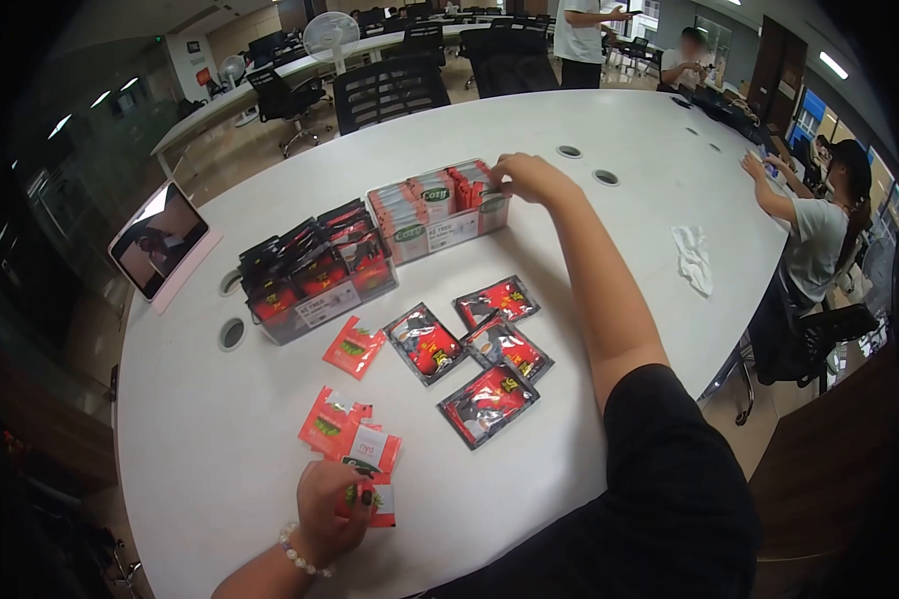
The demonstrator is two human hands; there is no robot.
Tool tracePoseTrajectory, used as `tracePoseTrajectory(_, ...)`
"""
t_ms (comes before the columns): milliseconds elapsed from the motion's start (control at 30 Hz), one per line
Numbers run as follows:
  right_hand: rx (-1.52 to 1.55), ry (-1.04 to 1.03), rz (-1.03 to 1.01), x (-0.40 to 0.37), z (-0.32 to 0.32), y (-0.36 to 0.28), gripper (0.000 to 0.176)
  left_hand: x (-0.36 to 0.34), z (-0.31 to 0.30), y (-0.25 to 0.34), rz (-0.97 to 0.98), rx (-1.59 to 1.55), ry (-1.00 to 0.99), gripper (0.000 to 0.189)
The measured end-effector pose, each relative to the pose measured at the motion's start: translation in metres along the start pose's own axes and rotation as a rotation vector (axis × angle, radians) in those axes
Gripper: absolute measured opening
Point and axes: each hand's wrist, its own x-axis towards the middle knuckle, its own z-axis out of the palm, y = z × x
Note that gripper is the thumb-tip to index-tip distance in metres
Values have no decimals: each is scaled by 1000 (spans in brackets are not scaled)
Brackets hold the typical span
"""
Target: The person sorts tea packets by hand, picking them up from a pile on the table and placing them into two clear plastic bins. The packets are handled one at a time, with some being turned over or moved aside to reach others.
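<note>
My left hand [332, 511] is at the front of the white table [529, 489], fingers curled over a small red sachet [382, 507]. Beyond it, more red-and-white sachets [332, 423] overlap, and one single red sachet [354, 347] lies apart. My right hand [535, 180] reaches to the far right end of a clear box [451, 236] packed with red and pale "Cozy" sachets [436, 196]. Its fingers are bent down at the box's corner, and what they pinch is hidden. Between my hands lie several larger black-and-red packets [489, 403], some overlapping.
Left of the Cozy box stands another clear box [315, 311] full of black-and-red packets. A tablet [162, 242] leans at the left. A crumpled white cloth [691, 260] lies at right. A person [819, 220] sits at the right edge; others are farther back. Cable holes [232, 333] pierce the tabletop.
</note>
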Motion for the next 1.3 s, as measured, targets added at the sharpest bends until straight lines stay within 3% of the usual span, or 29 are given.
tracePoseTrajectory(167,17,-91,80,1,-4,0,19,-1,1,0,-3,10,8,25)
tracePoseTrajectory(267,-86,-46,67,-10,-22,-19,20,-2,1,0,-6,3,2,25)
tracePoseTrajectory(367,-21,139,51,-14,-40,-47,27,-1,0,1,-15,6,-8,26)
tracePoseTrajectory(433,56,204,-70,-20,-56,-82,30,-1,-1,1,-25,5,-8,26)
tracePoseTrajectory(500,206,208,-331,-25,-54,-118,31,-2,-1,1,-35,-4,-2,26)
tracePoseTrajectory(667,715,-364,-818,-70,-30,-235,54,-4,0,-1,1,11,23,25)
tracePoseTrajectory(700,586,-207,-954,-81,-9,-253,62,-5,0,-2,9,10,27,25)
tracePoseTrajectory(800,366,-126,-1015,-107,29,-277,68,-4,0,-1,21,20,39,26)
tracePoseTrajectory(1000,488,-473,-1009,-88,29,-268,71,-2,-5,1,11,-22,-33,22)
tracePoseTrajectory(1100,634,-505,-903,-80,26,-255,69,-4,-3,-3,13,-45,1,28)
tracePoseTrajectory(1200,711,-669,-706,-62,17,-241,67,0,-5,-1,29,-41,5,29)
tracePoseTrajectory(1233,708,-590,-746,-56,14,-234,62,0,-4,-2,23,-59,11,29)
tracePoseTrajectory(1267,755,-668,-630,-48,13,-228,52,-1,-5,-2,20,-52,7,29)
tracePoseTrajectory(1300,746,-564,-713,-37,33,-218,49,0,-5,-2,21,-47,3,30)
